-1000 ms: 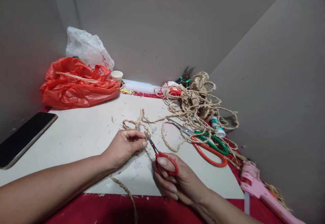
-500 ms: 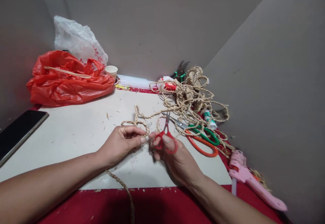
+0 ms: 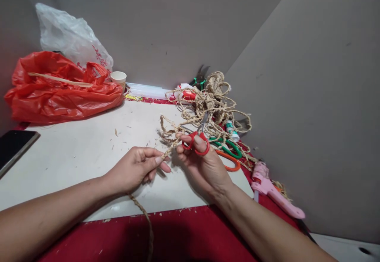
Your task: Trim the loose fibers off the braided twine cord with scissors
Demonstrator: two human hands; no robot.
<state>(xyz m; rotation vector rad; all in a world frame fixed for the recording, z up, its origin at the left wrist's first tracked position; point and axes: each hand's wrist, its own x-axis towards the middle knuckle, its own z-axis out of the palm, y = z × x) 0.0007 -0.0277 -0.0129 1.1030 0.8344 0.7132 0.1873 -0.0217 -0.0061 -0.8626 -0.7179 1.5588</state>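
From where I stand I count one left hand [image 3: 139, 170] and one right hand [image 3: 208, 165], two in all. Small red-handled scissors [image 3: 207, 147] and big green-and-orange scissors [image 3: 239, 151] make two pairs. A red plastic bag [image 3: 68, 101] and a whitish plastic bag [image 3: 71, 34] make two as well. Then singles: one paper cup [image 3: 119, 77], one phone [image 3: 16, 147], one wooden stick [image 3: 61, 80], one pink glue gun [image 3: 274, 192], one white board [image 3: 86, 143]. The braided rope [image 3: 170, 149] is too tangled to count its lengths.

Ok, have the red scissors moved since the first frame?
Yes. Judged against the larger scissors lying on the board, the red scissors have moved away from the wearer and rightward.
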